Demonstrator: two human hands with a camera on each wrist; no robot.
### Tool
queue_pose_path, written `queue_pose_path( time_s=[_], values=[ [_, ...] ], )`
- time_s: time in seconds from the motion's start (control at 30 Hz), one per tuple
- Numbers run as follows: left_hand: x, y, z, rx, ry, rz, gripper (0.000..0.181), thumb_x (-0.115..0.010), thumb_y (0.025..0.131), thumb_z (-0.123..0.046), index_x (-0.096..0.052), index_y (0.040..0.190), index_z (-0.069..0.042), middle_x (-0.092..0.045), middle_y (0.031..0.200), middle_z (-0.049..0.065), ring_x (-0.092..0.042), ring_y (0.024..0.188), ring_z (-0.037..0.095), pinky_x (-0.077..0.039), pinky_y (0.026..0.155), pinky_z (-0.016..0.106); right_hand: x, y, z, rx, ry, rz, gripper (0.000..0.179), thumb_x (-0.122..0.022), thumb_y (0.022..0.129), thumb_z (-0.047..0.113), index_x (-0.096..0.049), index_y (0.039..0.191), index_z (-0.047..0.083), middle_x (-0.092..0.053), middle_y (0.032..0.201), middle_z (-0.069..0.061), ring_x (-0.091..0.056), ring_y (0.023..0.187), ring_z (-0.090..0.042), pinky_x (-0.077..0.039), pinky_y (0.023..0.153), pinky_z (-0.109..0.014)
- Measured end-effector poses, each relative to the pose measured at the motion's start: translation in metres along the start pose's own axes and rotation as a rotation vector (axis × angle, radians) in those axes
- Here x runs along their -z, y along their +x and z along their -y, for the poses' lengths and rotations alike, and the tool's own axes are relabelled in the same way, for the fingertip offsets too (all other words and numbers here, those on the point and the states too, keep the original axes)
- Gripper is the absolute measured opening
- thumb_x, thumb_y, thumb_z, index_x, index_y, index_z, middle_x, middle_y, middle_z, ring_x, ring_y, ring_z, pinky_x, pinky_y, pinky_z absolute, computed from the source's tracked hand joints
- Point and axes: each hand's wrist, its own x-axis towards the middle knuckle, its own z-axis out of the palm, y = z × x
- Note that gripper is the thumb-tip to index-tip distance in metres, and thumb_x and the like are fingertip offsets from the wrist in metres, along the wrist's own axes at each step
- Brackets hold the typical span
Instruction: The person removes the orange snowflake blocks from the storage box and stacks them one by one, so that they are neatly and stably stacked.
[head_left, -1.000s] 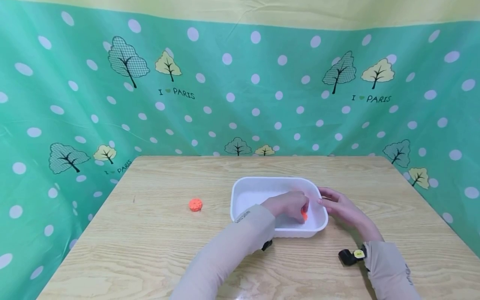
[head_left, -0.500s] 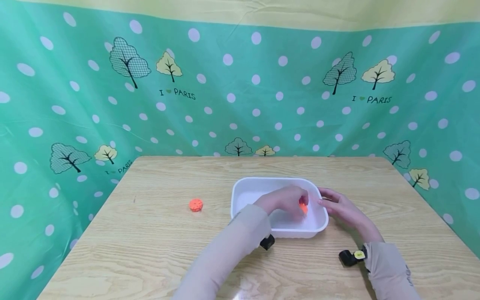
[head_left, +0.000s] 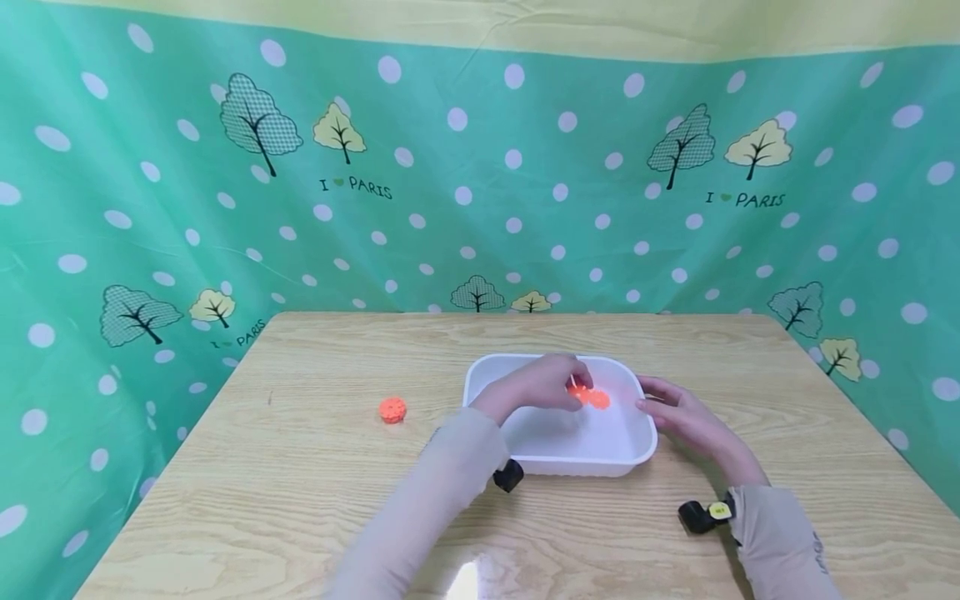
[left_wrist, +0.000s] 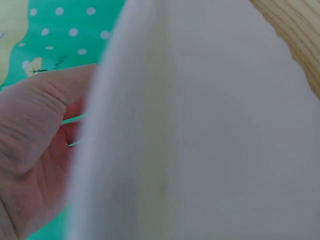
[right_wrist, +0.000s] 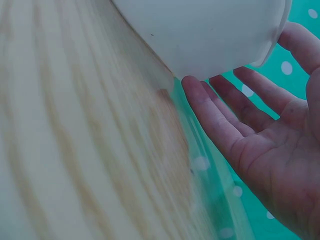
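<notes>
A white plastic tub (head_left: 607, 437) stands on the table. My left hand (head_left: 540, 383) is over the tub's inside with bent fingers, pinching an orange piece (head_left: 597, 399), whose outline is blurred. In the left wrist view, the tub's wall (left_wrist: 225, 130) hides the fingertips of my left hand (left_wrist: 37, 130). My right hand (head_left: 678, 417) rests against the tub's right end. In the right wrist view, fairly straight fingers (right_wrist: 212, 112) touch the tub's outer wall (right_wrist: 210, 37), with the thumb near its rim. A round, bumpy orange piece (head_left: 392, 409) lies left of the tub.
The wooden table (head_left: 262, 483) reaches back to a green dotted cloth (head_left: 420, 167) hung behind it and at both sides. A small black camera (head_left: 696, 517) sits at my right wrist, another (head_left: 508, 476) at my left.
Inside the tub, my left hand has moved up and to the left, and the orange at its fingertips has shifted with it. My right hand, the tub and the piece on the table stay put.
</notes>
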Motion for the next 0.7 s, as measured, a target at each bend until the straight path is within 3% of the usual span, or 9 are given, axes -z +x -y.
queue_pose_path(
  time_s=[0.23,0.43,0.7],
  values=[
    [0.012,-0.018,0.005,0.034,0.035,-0.039,0.028,-0.066,0.080,-0.016,-0.063,0.108,-0.013,-0.057,0.100,-0.004,-0.052,0.089,0.008,-0.044,0.077,0.017,0.000,0.001,-0.002,0.005,0.022,0.000,0.070,-0.056,0.089,0.030,-0.021,0.142,0.001,-0.024,0.144,-0.024,-0.051,0.110,-0.011,-0.046,0.090,-0.028],
    [0.020,-0.030,0.011,0.033,0.027,-0.075,0.029,-0.067,0.080,-0.018,-0.064,0.108,-0.013,-0.058,0.102,-0.005,-0.053,0.090,0.008,-0.045,0.079,0.018,0.000,0.001,-0.003,-0.001,0.016,-0.004,0.069,-0.057,0.089,0.031,-0.024,0.142,0.003,-0.025,0.144,-0.022,-0.051,0.110,-0.011,-0.045,0.091,-0.030],
    [0.027,-0.048,0.030,0.053,-0.018,-0.139,0.029,-0.067,0.079,-0.020,-0.064,0.108,-0.015,-0.057,0.101,-0.006,-0.053,0.090,0.009,-0.046,0.076,0.021,-0.001,0.001,-0.001,0.012,0.017,-0.006,0.069,-0.056,0.089,0.030,-0.023,0.142,0.001,-0.025,0.144,-0.024,-0.051,0.109,-0.011,-0.045,0.091,-0.032]
  ],
)
